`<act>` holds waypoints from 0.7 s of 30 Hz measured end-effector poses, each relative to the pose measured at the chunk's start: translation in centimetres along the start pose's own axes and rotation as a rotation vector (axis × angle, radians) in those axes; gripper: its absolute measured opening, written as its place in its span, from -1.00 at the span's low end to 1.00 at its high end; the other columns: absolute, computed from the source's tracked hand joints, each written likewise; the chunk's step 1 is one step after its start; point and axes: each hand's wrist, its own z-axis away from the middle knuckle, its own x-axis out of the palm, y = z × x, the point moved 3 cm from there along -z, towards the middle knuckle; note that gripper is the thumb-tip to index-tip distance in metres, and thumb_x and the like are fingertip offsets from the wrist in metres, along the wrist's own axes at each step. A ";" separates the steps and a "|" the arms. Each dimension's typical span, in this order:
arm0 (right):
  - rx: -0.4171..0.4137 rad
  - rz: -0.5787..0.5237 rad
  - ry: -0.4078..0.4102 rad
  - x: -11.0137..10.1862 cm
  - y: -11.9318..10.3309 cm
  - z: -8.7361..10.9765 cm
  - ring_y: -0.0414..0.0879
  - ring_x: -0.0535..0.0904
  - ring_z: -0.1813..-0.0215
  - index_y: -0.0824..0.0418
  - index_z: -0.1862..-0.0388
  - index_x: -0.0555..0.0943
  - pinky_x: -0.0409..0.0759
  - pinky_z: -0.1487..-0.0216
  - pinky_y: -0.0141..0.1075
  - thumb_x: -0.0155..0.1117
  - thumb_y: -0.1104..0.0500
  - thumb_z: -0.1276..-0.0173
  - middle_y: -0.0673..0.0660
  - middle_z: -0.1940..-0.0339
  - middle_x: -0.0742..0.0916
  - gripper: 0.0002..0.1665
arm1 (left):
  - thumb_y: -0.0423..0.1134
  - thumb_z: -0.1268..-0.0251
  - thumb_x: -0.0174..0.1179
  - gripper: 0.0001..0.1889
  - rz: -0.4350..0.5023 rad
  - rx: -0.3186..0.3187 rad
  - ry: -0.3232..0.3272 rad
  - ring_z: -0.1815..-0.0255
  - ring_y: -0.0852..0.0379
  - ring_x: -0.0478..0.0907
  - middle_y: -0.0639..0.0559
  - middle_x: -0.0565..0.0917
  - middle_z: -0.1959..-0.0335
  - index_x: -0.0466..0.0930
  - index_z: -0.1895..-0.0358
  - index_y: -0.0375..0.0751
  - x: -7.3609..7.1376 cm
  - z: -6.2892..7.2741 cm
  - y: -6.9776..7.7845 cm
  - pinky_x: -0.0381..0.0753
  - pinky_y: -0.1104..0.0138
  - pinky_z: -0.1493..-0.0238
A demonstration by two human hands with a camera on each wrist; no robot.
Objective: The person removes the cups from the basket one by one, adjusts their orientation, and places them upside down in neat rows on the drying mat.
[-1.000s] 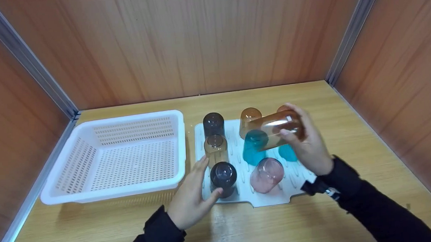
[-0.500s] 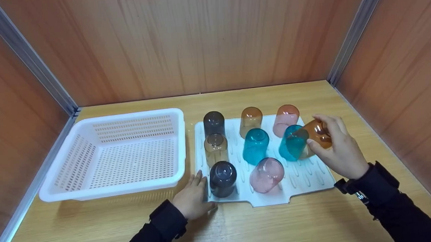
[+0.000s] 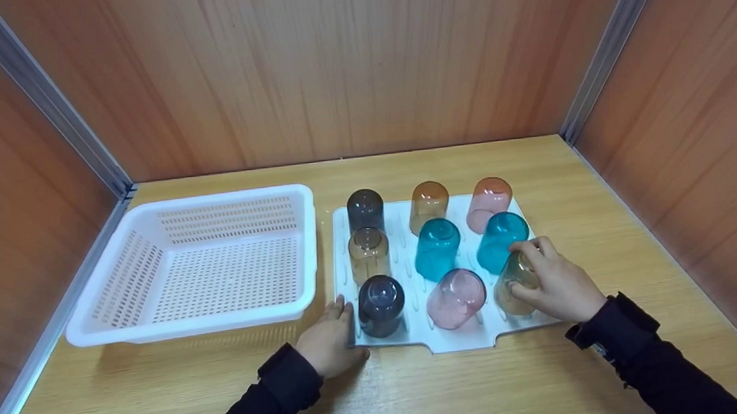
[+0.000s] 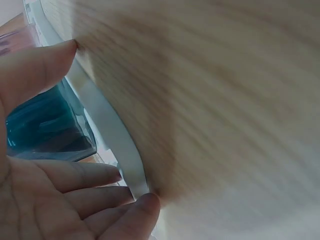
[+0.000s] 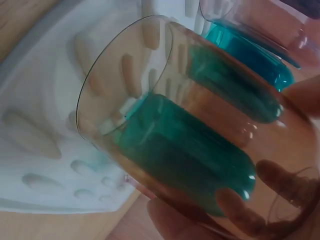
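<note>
My right hand grips an amber glass, mouth down, over the front right part of the white draining tray. In the right wrist view the clear amber glass tilts above the ridged tray, with teal glasses showing through its wall. My left hand touches the tray's front left corner, beside a dark grey glass. Seen from the left wrist, the thumb and fingers of my left hand are spread against the tray rim.
Upside-down glasses stand in rows on the tray: pink, teal, another teal, pale brown, dark, amber and pinkish. A white perforated basket sits left. Wooden panels enclose the table.
My right hand has carried the amber glass right, then down to the tray's front right, turning it mouth down. My left hand has lowered from beside the dark grey glass to the tray's corner.
</note>
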 end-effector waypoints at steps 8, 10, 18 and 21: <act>-0.044 0.009 0.038 0.6 0.0 -0.1 0.08 0.57 0.19 0.15 -0.21 0.39 0.63 0.25 -0.06 0.39 0.13 -0.13 0.25 0.01 0.46 -0.34 | -0.02 -0.05 0.42 -0.06 -0.008 0.006 0.016 -0.49 -0.37 0.17 -0.52 0.18 -0.45 0.22 -0.38 -0.57 0.0 0.3 -0.1 0.25 -0.08 -0.44; -0.036 0.005 0.028 0.7 0.0 -0.1 0.09 0.57 0.16 0.15 -0.22 0.38 0.65 0.21 -0.02 0.38 0.12 -0.14 0.26 -0.01 0.46 -0.34 | -0.01 -0.04 0.42 -0.06 -0.009 0.001 0.015 -0.49 -0.36 0.17 -0.51 0.18 -0.45 0.22 -0.38 -0.56 0.0 0.2 -0.2 0.25 -0.09 -0.45; -0.013 -0.021 0.034 0.9 0.0 -0.1 0.14 0.48 -0.01 0.16 -0.24 0.42 0.62 0.05 0.10 0.41 0.07 -0.18 0.27 -0.07 0.48 -0.34 | 0.02 -0.10 0.38 -0.06 0.034 -0.024 0.003 -0.51 -0.37 0.13 -0.48 0.16 -0.47 0.19 -0.41 -0.54 0.0 0.4 0.1 0.19 -0.09 -0.48; -0.005 -0.026 0.052 0.6 -0.2 -0.2 0.17 0.49 -0.05 0.18 -0.25 0.45 0.60 0.00 0.16 0.39 0.03 -0.23 0.29 -0.10 0.52 -0.36 | 0.03 -0.16 0.34 -0.06 0.076 -0.007 0.024 -0.51 -0.39 0.10 -0.48 0.13 -0.49 0.13 -0.43 -0.55 -0.4 0.7 0.6 0.17 -0.10 -0.48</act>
